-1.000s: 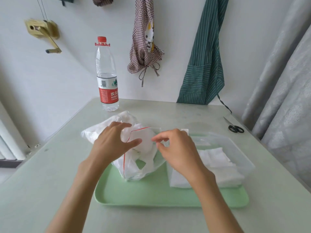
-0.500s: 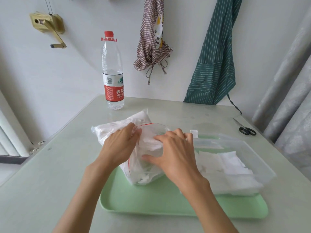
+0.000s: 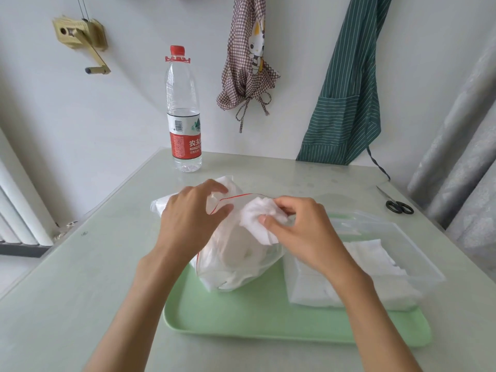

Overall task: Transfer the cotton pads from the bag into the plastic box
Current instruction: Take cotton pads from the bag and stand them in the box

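A clear zip bag (image 3: 236, 261) with a red seal line, full of white cotton pads, stands on the left half of a green tray (image 3: 257, 320). My left hand (image 3: 190, 218) pinches the bag's open mouth near the red line. My right hand (image 3: 300, 232) grips a bunch of white cotton pads (image 3: 257, 224) at the bag's opening, partly out of it. To the right on the tray sits the clear plastic box (image 3: 418, 261) with a layer of white pads inside.
A water bottle (image 3: 183, 114) with a red cap stands at the table's back left. Black-handled scissors (image 3: 396, 202) lie at the right edge. Two aprons hang on the wall behind. A curtain hangs close on the right.
My right hand, which reached into the bag half a second ago, has come out gripping a bunch of pads. My left hand has shifted to pinch the bag's mouth.
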Action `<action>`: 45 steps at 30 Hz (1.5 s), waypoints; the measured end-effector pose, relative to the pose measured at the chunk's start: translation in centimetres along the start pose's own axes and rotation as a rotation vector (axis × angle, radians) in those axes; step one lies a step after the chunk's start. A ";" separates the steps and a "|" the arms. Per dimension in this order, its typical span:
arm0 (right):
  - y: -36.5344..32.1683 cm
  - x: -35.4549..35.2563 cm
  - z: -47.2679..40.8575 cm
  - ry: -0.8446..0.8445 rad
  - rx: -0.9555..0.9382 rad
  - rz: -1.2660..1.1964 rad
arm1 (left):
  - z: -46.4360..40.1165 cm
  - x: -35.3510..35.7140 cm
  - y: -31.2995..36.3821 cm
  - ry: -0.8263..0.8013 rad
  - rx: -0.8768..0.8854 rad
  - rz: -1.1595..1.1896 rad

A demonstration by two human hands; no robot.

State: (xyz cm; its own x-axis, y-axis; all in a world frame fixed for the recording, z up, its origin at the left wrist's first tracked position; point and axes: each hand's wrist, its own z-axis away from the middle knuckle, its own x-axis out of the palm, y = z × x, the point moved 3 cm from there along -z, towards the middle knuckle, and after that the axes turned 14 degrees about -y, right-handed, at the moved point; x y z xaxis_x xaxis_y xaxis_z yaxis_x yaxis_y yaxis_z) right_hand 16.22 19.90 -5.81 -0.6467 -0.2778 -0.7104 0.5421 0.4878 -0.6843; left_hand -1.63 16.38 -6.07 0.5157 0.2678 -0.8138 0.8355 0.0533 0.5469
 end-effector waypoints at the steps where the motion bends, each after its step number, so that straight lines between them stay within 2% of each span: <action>1: 0.0 -0.4 0.1 -0.023 0.006 -0.094 | 0.1 -0.3 0.4 0.041 0.011 -0.027; 3: 0.1 -1.1 0.2 -0.054 0.040 -0.311 | 0.4 -1.1 1.2 0.123 0.061 0.011; 5: 0.0 -1.7 0.4 -0.059 0.080 -0.515 | 0.8 -2.0 2.0 0.161 0.102 0.179; 9: -0.4 -2.2 0.5 0.097 0.092 -0.748 | 1.9 -2.7 4.6 0.067 0.208 0.326; 11: -0.9 -2.2 0.5 0.159 0.064 -0.748 | 2.1 -1.9 5.6 -0.007 0.241 0.323; 13: -1.2 -2.2 0.6 0.148 0.026 -0.720 | 1.9 -0.9 5.8 -0.066 0.225 0.328; 17: -1.2 -2.6 1.0 0.030 -0.001 -0.738 | 1.4 0.2 5.6 -0.205 0.211 0.553; 20: -1.2 -2.7 1.1 0.050 0.030 -0.764 | 1.4 0.5 5.7 -0.254 0.221 0.643; 25: -1.0 -2.6 1.0 0.153 0.066 -0.633 | 1.5 1.3 6.0 -0.269 0.201 0.684; 29: -0.8 -2.7 1.1 0.082 0.089 -0.739 | 1.2 1.8 5.7 -0.258 0.108 0.781; 33: -0.5 -3.1 1.1 -0.021 0.116 -0.853 | 0.9 2.2 5.2 -0.316 0.079 0.847; 39: -0.2 -3.2 1.1 -0.099 0.152 -1.099 | 1.1 1.8 5.2 -0.247 0.058 0.936; 43: -0.2 -3.1 1.0 -0.081 0.148 -0.967 | 1.3 1.7 6.2 -0.314 0.067 0.956; 45: -0.3 -3.0 1.0 -0.066 0.131 -0.933 | 1.5 1.9 6.6 -0.282 0.111 0.893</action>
State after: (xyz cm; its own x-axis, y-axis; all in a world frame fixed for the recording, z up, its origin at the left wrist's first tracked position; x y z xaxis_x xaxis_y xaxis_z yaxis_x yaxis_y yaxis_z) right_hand 18.59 19.74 -3.61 -0.8202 -0.5575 0.1287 -0.1204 -0.0517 -0.9914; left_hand 5.12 15.85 -4.35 0.9887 -0.0777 -0.1281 0.1149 -0.1551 0.9812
